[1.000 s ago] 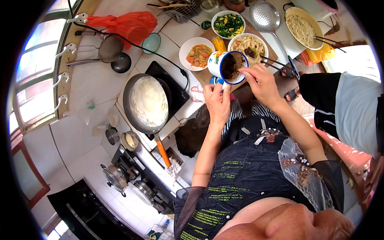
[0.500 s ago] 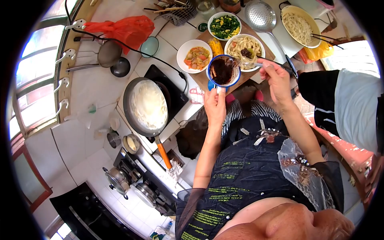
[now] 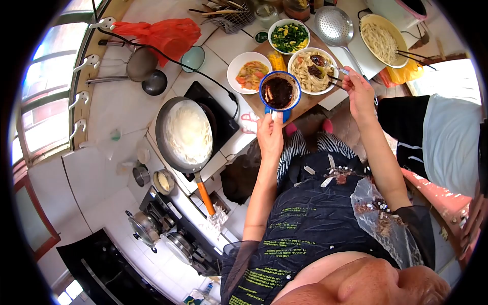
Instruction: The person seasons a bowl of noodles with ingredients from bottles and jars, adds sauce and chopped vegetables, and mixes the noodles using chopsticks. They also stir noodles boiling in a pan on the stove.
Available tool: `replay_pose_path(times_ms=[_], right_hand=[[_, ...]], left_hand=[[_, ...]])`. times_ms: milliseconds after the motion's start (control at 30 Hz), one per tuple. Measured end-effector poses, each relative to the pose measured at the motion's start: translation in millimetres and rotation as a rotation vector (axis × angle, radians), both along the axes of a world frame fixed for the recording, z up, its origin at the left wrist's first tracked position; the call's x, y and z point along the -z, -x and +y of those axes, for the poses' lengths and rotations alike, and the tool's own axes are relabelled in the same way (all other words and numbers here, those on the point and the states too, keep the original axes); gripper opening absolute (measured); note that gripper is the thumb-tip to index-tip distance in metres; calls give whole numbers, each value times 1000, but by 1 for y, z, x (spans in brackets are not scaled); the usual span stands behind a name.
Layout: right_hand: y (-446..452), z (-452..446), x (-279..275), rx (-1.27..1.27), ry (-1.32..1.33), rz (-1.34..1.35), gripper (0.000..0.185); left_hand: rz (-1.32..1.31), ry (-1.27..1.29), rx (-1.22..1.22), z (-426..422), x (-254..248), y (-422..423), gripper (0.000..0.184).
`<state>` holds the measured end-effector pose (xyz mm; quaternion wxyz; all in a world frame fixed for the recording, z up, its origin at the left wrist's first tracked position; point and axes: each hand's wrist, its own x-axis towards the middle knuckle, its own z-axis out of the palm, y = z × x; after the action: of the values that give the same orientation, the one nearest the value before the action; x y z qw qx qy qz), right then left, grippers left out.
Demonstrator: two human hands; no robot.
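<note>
My left hand (image 3: pixel 270 134) grips the handle of a blue-rimmed mug (image 3: pixel 292 99), which is tilted so its dark brown sauce (image 3: pixel 278 93) shows. Pinched in my right hand (image 3: pixel 359 95) is a spoon (image 3: pixel 333 66), its head carrying dark sauce over a white bowl of noodles (image 3: pixel 316 93). A dark dollop of sauce (image 3: pixel 315 71) lies on those noodles. Dark chopsticks (image 3: pixel 334 81) lean at the bowl's right side; whether my right hand touches them is unclear. The mug is just below and left of the bowl.
A wooden board (image 3: pixel 311 105) bears a bowl of greens (image 3: pixel 288 38), a bowl of stewed vegetables (image 3: pixel 250 74) and corn (image 3: pixel 276 61). A pan (image 3: pixel 164 147) of pale noodles stands left. A skimmer (image 3: pixel 334 26) and noodle basin (image 3: pixel 385 41) lie right. Another person (image 3: pixel 447 142) stands nearby.
The spoon has moved from beside the mug's rim to above the noodles, loaded with sauce. My right hand has shifted slightly right, and the mug slightly left and away from the bowl.
</note>
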<state>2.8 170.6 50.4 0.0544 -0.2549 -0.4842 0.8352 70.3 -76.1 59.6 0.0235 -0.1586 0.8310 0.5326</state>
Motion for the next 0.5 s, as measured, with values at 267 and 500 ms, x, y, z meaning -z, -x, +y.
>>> replay_pose_path(times_ms=[267, 500], right_hand=[[-7, -47, -61, -288, -79, 63, 27], [-18, -60, -72, -370, -294, 236, 28]], left_hand=[[100, -80, 46, 16, -13, 23, 31], [-32, -359, 42, 2, -36, 53, 28]])
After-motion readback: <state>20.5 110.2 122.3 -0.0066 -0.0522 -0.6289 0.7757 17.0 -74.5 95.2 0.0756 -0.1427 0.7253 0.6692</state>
